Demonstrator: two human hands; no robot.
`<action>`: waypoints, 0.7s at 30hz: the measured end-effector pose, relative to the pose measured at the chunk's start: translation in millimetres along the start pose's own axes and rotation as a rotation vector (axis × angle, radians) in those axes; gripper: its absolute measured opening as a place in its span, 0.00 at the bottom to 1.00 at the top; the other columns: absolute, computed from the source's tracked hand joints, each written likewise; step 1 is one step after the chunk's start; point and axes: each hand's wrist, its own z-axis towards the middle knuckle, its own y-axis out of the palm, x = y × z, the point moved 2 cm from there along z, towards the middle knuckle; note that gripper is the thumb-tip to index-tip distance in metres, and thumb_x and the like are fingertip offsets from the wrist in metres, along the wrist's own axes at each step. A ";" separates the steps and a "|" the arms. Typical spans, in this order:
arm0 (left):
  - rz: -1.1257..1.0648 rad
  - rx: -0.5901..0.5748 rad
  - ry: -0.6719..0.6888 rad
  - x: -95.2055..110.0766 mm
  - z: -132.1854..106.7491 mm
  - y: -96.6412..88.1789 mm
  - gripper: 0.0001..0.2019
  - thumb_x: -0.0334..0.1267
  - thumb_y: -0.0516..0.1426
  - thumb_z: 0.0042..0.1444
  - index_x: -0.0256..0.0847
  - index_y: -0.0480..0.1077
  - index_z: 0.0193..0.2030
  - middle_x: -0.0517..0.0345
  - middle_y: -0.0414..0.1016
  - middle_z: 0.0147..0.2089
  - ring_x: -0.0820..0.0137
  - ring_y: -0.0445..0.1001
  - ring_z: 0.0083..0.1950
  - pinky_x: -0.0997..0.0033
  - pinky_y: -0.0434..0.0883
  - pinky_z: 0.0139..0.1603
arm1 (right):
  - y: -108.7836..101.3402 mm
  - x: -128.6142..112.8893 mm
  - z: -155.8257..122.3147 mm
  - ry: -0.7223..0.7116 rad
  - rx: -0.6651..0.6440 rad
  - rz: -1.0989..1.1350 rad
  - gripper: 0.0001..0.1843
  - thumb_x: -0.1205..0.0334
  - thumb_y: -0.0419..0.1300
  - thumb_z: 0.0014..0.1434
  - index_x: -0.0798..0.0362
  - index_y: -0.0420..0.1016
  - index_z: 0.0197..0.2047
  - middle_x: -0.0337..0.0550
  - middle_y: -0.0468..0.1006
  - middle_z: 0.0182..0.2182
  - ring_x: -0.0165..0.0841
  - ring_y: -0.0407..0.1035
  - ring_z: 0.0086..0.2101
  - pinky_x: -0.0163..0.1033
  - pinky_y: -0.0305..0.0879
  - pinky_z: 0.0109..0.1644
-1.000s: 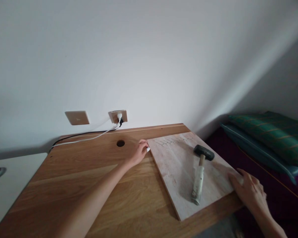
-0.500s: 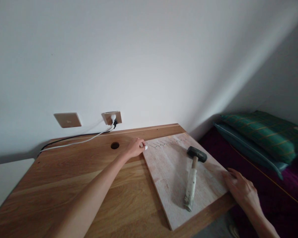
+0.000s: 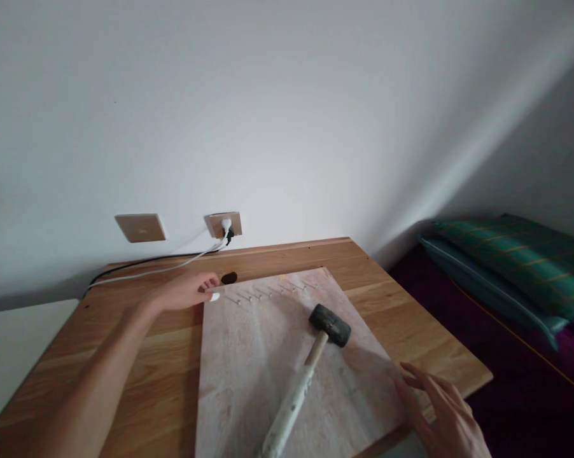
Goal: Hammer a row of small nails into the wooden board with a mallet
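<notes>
A pale wooden board lies on the tabletop, its near side running out of view at the bottom. Several nails stand in a row along its far part. On the board rests a rubber mallet with a black head and a white-wrapped handle; neither hand touches it. My left hand grips the board's far left corner, the white-wrapped thumb tip on top and the fingers curled by the edge. At the near right edge, my right hand holds the board, its fingers partly spread alongside.
The wooden desk stands against a white wall. Cables run along its back to a wall socket, near a round hole in the desktop. A white surface adjoins at left. Green checked pillows lie on purple bedding at right.
The board has shifted left and toward me and turned slightly, carrying the mallet and nails along. Both my hands moved left with it. More of the desk's right side shows.
</notes>
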 end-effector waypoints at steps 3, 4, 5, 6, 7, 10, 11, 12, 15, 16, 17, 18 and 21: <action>0.060 0.037 -0.090 -21.9 -17.1 -11.9 0.17 0.51 0.56 0.55 0.42 0.74 0.45 0.49 0.85 0.47 0.57 0.82 0.48 0.62 0.75 0.51 | -1.1 -26.3 -4.7 -0.173 -0.018 0.035 0.20 0.43 0.54 0.74 0.46 0.80 0.51 0.45 0.88 0.44 0.43 0.82 0.44 0.45 0.78 0.45; 0.098 0.059 -0.114 -25.4 -20.9 -15.1 0.16 0.50 0.56 0.55 0.42 0.74 0.44 0.49 0.85 0.46 0.57 0.82 0.47 0.62 0.74 0.50 | -1.7 -32.6 -2.4 -0.216 -0.030 0.045 0.19 0.44 0.54 0.74 0.46 0.81 0.50 0.44 0.88 0.44 0.42 0.82 0.44 0.44 0.77 0.45; 0.134 0.084 -0.126 -26.3 -23.9 -17.8 0.15 0.48 0.56 0.55 0.42 0.74 0.43 0.48 0.85 0.46 0.58 0.82 0.46 0.63 0.74 0.50 | -2.2 -37.8 2.3 -0.236 -0.035 0.054 0.19 0.45 0.54 0.74 0.46 0.81 0.49 0.44 0.88 0.43 0.42 0.82 0.43 0.44 0.77 0.44; 0.160 0.109 -0.127 -24.4 -26.3 -19.9 0.14 0.46 0.56 0.55 0.42 0.74 0.43 0.49 0.85 0.46 0.58 0.82 0.46 0.63 0.74 0.50 | -2.5 -42.4 9.5 -0.229 -0.036 0.066 0.19 0.45 0.54 0.74 0.46 0.81 0.48 0.45 0.88 0.43 0.42 0.83 0.43 0.44 0.76 0.44; 0.174 0.126 -0.116 -20.1 -28.1 -21.1 0.13 0.45 0.55 0.56 0.42 0.75 0.43 0.49 0.85 0.46 0.59 0.81 0.46 0.64 0.73 0.49 | -2.4 -47.1 19.1 -0.204 -0.037 0.084 0.19 0.45 0.54 0.74 0.46 0.81 0.47 0.46 0.88 0.42 0.43 0.82 0.42 0.45 0.76 0.44; 0.164 0.106 -0.045 3.5 -31.6 -19.2 0.09 0.39 0.55 0.57 0.42 0.76 0.40 0.53 0.83 0.43 0.63 0.80 0.43 0.69 0.72 0.45 | 1.2 -67.2 58.4 -0.112 -0.048 0.146 0.18 0.46 0.53 0.74 0.47 0.79 0.45 0.49 0.86 0.41 0.46 0.81 0.43 0.47 0.76 0.46; 0.171 0.094 -0.032 12.4 -32.6 -17.3 0.08 0.37 0.55 0.57 0.42 0.76 0.38 0.55 0.83 0.41 0.64 0.80 0.41 0.70 0.71 0.43 | 3.7 -77.6 73.5 -0.132 -0.066 0.158 0.18 0.47 0.52 0.75 0.47 0.78 0.45 0.49 0.86 0.40 0.46 0.81 0.42 0.47 0.75 0.46; 0.196 0.093 -0.027 20.8 -33.7 -15.3 0.07 0.34 0.56 0.56 0.42 0.76 0.37 0.56 0.82 0.39 0.65 0.79 0.40 0.70 0.69 0.41 | 7.0 -89.4 89.0 -0.168 -0.100 0.155 0.18 0.48 0.51 0.75 0.47 0.78 0.44 0.49 0.85 0.39 0.45 0.80 0.42 0.47 0.74 0.46; 0.297 0.100 -0.018 39.7 -36.3 -7.7 0.05 0.31 0.58 0.54 0.42 0.76 0.34 0.57 0.80 0.37 0.65 0.77 0.39 0.70 0.66 0.39 | 21.1 -126.5 134.4 -0.258 -0.235 0.099 0.18 0.53 0.49 0.76 0.49 0.78 0.43 0.51 0.84 0.42 0.42 0.80 0.41 0.43 0.72 0.44; 0.324 0.098 -0.017 43.2 -36.6 -4.9 0.05 0.30 0.59 0.54 0.42 0.76 0.34 0.57 0.79 0.38 0.64 0.77 0.39 0.70 0.66 0.40 | 27.4 -137.4 148.4 -0.270 -0.302 0.057 0.16 0.55 0.50 0.76 0.49 0.78 0.45 0.51 0.85 0.43 0.41 0.80 0.41 0.41 0.71 0.44; 0.345 0.091 -0.019 45.4 -36.6 -2.3 0.05 0.29 0.60 0.54 0.42 0.76 0.34 0.57 0.79 0.38 0.64 0.78 0.40 0.69 0.66 0.40 | 33.5 -147.0 161.8 -0.275 -0.330 0.041 0.14 0.57 0.52 0.75 0.50 0.79 0.46 0.50 0.85 0.43 0.41 0.80 0.40 0.41 0.70 0.42; 0.362 0.082 -0.022 46.5 -36.2 0.2 0.05 0.29 0.60 0.55 0.42 0.76 0.35 0.56 0.79 0.39 0.63 0.78 0.40 0.69 0.66 0.40 | 39.7 -155.1 174.3 -0.277 -0.348 0.031 0.13 0.59 0.53 0.74 0.50 0.79 0.48 0.49 0.85 0.44 0.40 0.80 0.38 0.40 0.69 0.40; 0.405 0.055 -0.032 46.1 -34.0 5.8 0.05 0.28 0.61 0.56 0.41 0.76 0.36 0.54 0.79 0.41 0.62 0.78 0.41 0.68 0.67 0.41 | 59.6 -169.1 203.2 -0.254 -0.370 0.008 0.11 0.62 0.55 0.73 0.51 0.81 0.47 0.49 0.84 0.42 0.38 0.79 0.36 0.38 0.64 0.37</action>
